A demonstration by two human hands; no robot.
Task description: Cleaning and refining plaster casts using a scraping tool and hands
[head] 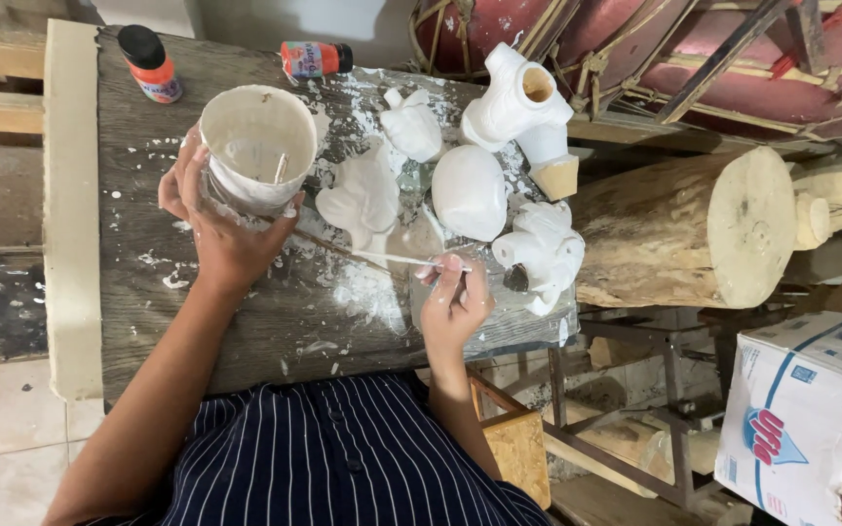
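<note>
Left hand (214,216), left of centre, fingers wrapped around white paint cup (257,146) on the wooden board (138,282). White-coated figurines (470,191) at upper centre. Right hand (452,304), lower centre, pinches thin brush (397,259), which points left

Paint-splattered workbench (275,321) with white figurines (470,192)

A round white plastic cup (258,146) coated inside with white paint is shown on a dark grey weathered wooden board (246,321) spattered with white. Several carved wooden figures painted white (470,190) are grouped beside two small orange paint bottles with black caps (151,64). A navy shirt with thin white stripes (343,458) is seen below.
</note>
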